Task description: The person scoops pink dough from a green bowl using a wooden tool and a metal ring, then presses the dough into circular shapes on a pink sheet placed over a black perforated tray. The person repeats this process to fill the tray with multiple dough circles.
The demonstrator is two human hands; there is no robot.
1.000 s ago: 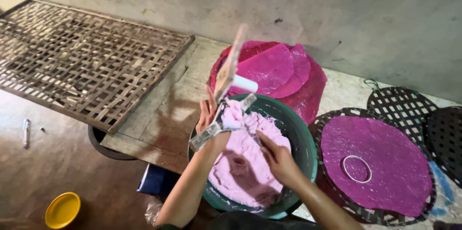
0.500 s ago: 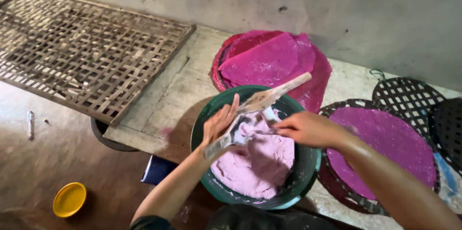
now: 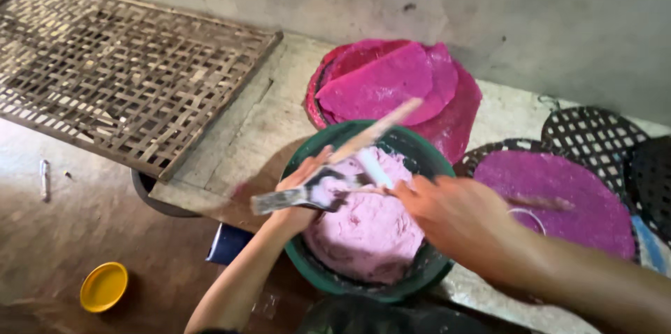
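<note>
Left hand: (image 3: 297, 197) closed on a flat scraper (image 3: 293, 197) at the near-left rim of the green basin (image 3: 307, 267), blade end pointing left
Right hand: (image 3: 458, 215) over the basin's right side, blurred; fingers seem curled on a wooden stick (image 3: 374, 131), grip not clear
Stick axis: slants up and away to the right, crossing the scraper
Pink dough: (image 3: 367, 232) under both hands, inside the basin
Beyond: magenta sheets (image 3: 391, 82) stacked on the tabletop (image 3: 272, 117)

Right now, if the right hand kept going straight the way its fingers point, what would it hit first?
Probably the left hand and the flat scraper it holds, above the pink dough; the right hand points left, though depth is unclear.
</note>
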